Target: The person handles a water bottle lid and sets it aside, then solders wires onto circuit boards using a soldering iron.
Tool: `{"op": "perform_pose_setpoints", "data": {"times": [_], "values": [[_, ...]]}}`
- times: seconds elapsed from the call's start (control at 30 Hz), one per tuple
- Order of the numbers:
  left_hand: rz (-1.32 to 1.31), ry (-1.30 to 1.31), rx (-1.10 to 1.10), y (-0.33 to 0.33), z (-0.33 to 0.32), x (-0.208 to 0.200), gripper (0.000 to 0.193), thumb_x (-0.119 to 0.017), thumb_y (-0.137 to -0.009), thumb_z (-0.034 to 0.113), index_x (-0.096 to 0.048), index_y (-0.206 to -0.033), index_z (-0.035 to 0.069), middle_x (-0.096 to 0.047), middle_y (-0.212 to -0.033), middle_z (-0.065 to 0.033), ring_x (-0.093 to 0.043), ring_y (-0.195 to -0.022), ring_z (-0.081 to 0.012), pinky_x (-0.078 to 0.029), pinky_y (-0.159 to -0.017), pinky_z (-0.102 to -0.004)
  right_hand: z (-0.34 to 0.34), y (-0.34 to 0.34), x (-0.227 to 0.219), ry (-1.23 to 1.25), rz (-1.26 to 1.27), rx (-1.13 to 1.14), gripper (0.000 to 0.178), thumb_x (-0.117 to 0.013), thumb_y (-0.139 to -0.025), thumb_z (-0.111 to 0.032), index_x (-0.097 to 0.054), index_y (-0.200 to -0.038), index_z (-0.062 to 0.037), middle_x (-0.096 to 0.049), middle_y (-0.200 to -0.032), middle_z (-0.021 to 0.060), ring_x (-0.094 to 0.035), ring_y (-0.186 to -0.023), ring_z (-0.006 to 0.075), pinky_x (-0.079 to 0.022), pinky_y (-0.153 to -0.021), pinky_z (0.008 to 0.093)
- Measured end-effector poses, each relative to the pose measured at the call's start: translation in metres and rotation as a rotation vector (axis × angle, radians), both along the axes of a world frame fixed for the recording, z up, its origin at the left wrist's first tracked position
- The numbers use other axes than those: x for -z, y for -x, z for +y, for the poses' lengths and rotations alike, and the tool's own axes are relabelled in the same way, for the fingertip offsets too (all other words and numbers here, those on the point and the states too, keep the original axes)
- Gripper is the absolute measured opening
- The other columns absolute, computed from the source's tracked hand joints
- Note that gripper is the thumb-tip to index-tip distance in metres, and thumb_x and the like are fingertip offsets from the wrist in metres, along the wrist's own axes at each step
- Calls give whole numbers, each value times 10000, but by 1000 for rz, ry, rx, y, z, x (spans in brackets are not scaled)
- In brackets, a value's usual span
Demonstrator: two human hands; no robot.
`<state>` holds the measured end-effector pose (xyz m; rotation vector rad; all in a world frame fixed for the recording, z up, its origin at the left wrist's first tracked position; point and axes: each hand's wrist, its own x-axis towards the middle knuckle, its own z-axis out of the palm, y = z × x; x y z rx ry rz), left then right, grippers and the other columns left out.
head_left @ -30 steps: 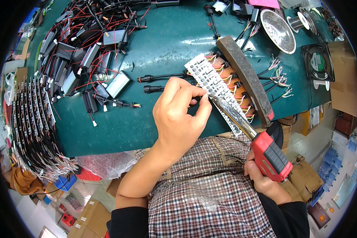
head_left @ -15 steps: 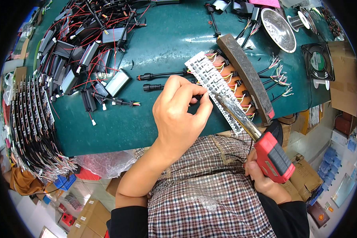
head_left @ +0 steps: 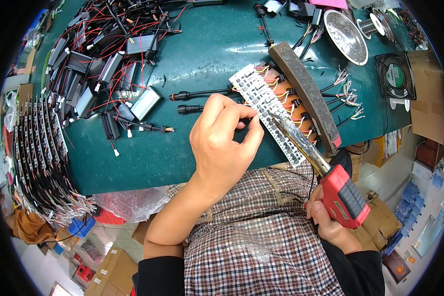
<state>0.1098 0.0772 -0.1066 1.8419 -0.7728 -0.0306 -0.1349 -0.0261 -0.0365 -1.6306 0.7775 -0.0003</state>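
Note:
My right hand point(head_left: 325, 219) is wrapped round the handle of a red and black soldering gun point(head_left: 348, 195). Its long metal barrel points up and left, with the tip over a white strip of small circuit boards point(head_left: 254, 81). Fingers of my left hand point(head_left: 222, 138) are pinched together at the strip's left edge, close to the tip; what they hold is too small to make out. Two black connector cables point(head_left: 195, 94) lie beyond that hand, their inner ends reaching the strip. Short coloured wires join the strip's right side, beside a dark heavy bar point(head_left: 303, 93).
Grey metal cases point(head_left: 143, 102) with red wires pile up at the left of the green table point(head_left: 133, 170). A bundle of wired board strips point(head_left: 39, 153) hangs over its left end. At the right are a silver dish point(head_left: 346, 37), a wire spool point(head_left: 371, 27) and a fan point(head_left: 394, 76).
The soldering gun has shifted slightly right with my right hand, and its tip has moved a little along the strip. My left hand stays in place.

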Motion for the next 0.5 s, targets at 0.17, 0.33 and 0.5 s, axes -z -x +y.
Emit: {"op": "perform_pose_setpoints", "data": {"times": [0.17,0.33,0.5], "values": [[-11,-40,27,-2,2,-3,154,-810,-749,-21,-699,-830,49,-615,-843,-45,-655,-653,-158,-528,-558,-287,0,0,-3,-52,25,-6,34,-620,-990,-42,-632,-1005,-14,-612,-789,46,-613,-700,153,-485,-654,317],[76,-26,107,-10,8,-6,158,-826,-771,-13,-706,-856,47,-651,-886,-52,-696,-716,-148,-568,-596,-267,-1,3,-1,-70,2,16,53,-624,-989,-54,-626,-1011,-6,-612,-782,45,-611,-686,145,-488,-649,310],[-12,-28,256,-28,17,-4,176,-847,-750,-27,-740,-878,29,-702,-887,-72,-718,-758,-170,-568,-619,-285,-1,9,3,-36,-24,-4,101,-634,-981,-59,-642,-1056,9,-626,-785,47,-623,-678,148,-500,-642,314]]}}
